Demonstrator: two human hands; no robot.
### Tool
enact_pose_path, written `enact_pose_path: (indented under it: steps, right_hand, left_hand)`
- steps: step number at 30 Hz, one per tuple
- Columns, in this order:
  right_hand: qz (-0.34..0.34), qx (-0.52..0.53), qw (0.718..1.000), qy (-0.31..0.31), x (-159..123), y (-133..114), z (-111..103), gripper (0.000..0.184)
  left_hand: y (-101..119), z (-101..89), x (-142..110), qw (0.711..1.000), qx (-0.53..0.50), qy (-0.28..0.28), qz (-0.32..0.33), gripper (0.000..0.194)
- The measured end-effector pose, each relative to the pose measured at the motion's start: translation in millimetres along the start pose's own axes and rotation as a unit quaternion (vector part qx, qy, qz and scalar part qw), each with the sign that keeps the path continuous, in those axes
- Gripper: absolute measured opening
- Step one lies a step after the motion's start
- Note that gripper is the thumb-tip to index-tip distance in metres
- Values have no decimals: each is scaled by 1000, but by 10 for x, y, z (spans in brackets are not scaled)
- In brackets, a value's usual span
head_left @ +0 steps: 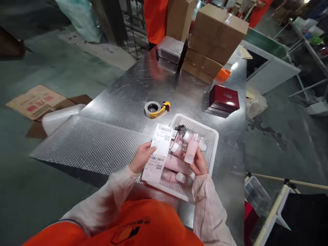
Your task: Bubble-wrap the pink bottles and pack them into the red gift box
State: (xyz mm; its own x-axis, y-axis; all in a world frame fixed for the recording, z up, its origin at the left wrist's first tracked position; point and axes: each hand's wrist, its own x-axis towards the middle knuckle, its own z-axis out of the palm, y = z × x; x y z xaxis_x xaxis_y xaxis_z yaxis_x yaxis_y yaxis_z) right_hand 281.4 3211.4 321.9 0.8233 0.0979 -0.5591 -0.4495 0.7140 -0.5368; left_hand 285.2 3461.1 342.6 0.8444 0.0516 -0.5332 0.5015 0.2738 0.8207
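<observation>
My left hand (142,156) pinches the edge of a long white shipping label sheet (161,145) printed with barcodes and square codes. Closed around a small pink bottle (192,150) is my right hand (200,162), which tilts the bottle over the basket. Below both hands stands a white plastic basket (214,145) with perforated sides. Several more pink bottles (178,164) with white or clear caps lie inside it, partly covered by the sheet and the held bottle.
Bubble wrap (102,147) spreads over the left of the metal table (123,92). A tape roll (151,108) with a yellow cutter (161,111), a dark red box (224,98) and cardboard boxes (212,37) stand beyond the basket. An opened carton (38,100) is on the floor.
</observation>
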Motion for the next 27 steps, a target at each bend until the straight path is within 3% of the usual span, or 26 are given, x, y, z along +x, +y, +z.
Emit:
enact_pose_path:
  steps: [14, 20, 27]
  right_hand:
    - [-26, 2, 999, 33, -101, -9, 121, 19]
    - [11, 25, 999, -46, -137, -53, 119, 45]
    - [23, 16, 998, -61, -191, -136, 150, 37]
  left_hand:
    - [-20, -17, -49, 1000, 8, 9, 12, 43]
    - [-12, -12, -59, 1000, -3, 8, 3, 42]
    - [29, 10, -95, 1000, -12, 5, -3, 41]
